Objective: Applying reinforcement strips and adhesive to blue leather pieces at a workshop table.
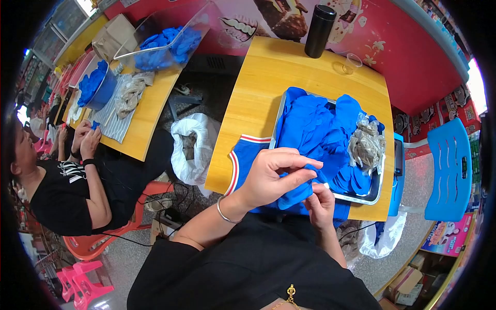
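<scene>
A blue fabric piece (pixel 297 196) is held up in front of my chest, over the table's near edge. My left hand (pixel 274 173) pinches its upper edge between thumb and fingers, and a metal bangle circles that wrist. Just to the right and lower, my right hand (pixel 321 204) is closed at the cloth's right edge, with a tiny white bit showing at its fingertips. Behind both hands a metal tray (pixel 381 181) holds a heap of blue fabric pieces (pixel 315 121) and a clear plastic bag (pixel 367 144) of greyish-beige bits. Blue cloth with red-and-white trim (pixel 243 157) lies beneath.
A black flask (pixel 320 31) and a clear cup (pixel 352 63) stand at the wooden table's (pixel 268 67) far side. White sacks flank the table; one sack (pixel 194 147) is at left. A co-worker (pixel 67 191) sits left at another table. A blue chair (pixel 449 170) stands right.
</scene>
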Available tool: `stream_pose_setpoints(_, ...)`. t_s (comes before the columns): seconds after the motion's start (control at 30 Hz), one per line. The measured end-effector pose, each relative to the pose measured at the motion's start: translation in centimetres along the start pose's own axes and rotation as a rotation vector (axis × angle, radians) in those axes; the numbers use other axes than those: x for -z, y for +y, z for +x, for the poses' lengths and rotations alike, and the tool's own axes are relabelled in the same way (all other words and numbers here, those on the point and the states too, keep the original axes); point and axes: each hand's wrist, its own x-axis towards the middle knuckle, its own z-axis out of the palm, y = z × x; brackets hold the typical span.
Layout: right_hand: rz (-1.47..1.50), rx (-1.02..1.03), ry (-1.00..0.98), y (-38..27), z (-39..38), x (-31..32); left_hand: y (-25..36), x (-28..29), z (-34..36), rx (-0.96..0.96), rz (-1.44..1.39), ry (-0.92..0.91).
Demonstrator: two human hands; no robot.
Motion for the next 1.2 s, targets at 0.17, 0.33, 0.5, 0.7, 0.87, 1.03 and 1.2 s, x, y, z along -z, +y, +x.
stream_pose_setpoints(0.17,-0.055,-0.027,-0.022,-0.9,0.1,-0.1,-0.7,0.4,0.1,0.060,-0.100,-0.041)
stream_pose_setpoints(0.33,0.149,-0.248,-0.206,-1.8,0.1,0.4,-1.0,0.6,0.0,0.127,-0.318,-0.105)
stream_pose_setpoints(0.5,0.239,-0.322,-0.293,-1.6,0.2,0.2,-0.6,0.8,-0.1,0.092,-0.279,-0.117)
stream_pose_setpoints(0.7,0.017,-0.142,-0.049,-1.1,0.8,-0.7,-0.2,0.0,0.2,-0.012,0.053,0.023)
stream_pose_setpoints(0.87,-0.013,-0.037,0.035,-1.0,0.8,-1.2,0.6,-0.4,0.1,0.063,0.059,0.059)
stream_pose_setpoints(1.03,-0.035,-0.060,0.037,-1.1,0.5,-1.4,-1.7,0.1,0.0,-0.081,0.030,0.127)
stream_pose_setpoints(1.2,-0.014,-0.096,0.035,-1.0,0.3,-1.2,-2.3,-0.8,0.0,-0.024,-0.183,0.283)
